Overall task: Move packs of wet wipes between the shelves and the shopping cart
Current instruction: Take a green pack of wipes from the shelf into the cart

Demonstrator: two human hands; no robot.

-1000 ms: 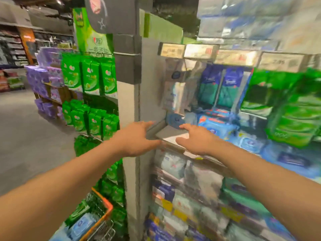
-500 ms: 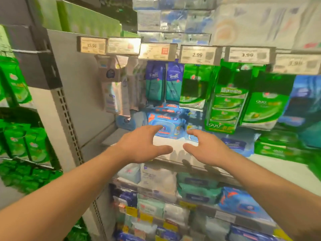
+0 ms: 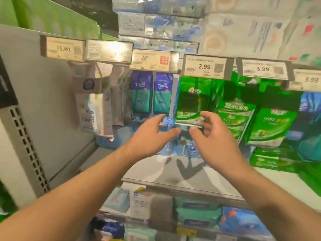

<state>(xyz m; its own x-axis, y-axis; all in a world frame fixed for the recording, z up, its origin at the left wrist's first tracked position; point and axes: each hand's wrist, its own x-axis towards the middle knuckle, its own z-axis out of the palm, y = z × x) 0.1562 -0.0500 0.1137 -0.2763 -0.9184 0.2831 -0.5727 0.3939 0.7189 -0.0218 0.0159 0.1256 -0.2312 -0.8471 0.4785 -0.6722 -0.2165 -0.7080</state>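
Note:
Blue packs of wet wipes (image 3: 175,146) are stacked at the back of a grey shelf (image 3: 173,173), partly hidden behind my hands. My left hand (image 3: 149,140) reaches over the shelf with its fingers spread and holds nothing. My right hand (image 3: 212,136) is beside it, a small gap between the two thumbs, fingers loosely bent and empty. Both hands hover just in front of the blue packs without touching them. The shopping cart is out of view.
Green packs (image 3: 267,126) hang and lie to the right. Blue-and-teal tissue packs (image 3: 151,93) and pale pouches (image 3: 90,110) hang at the back. Price tags (image 3: 205,67) line the shelf above. More packs (image 3: 196,213) fill the lower shelf. A grey upright panel (image 3: 43,110) stands left.
My view has swung right, away from the aisle and cart, onto the shelf. Both hands have moved forward and up over the shelf toward the blue packs, fingers spreading wider.

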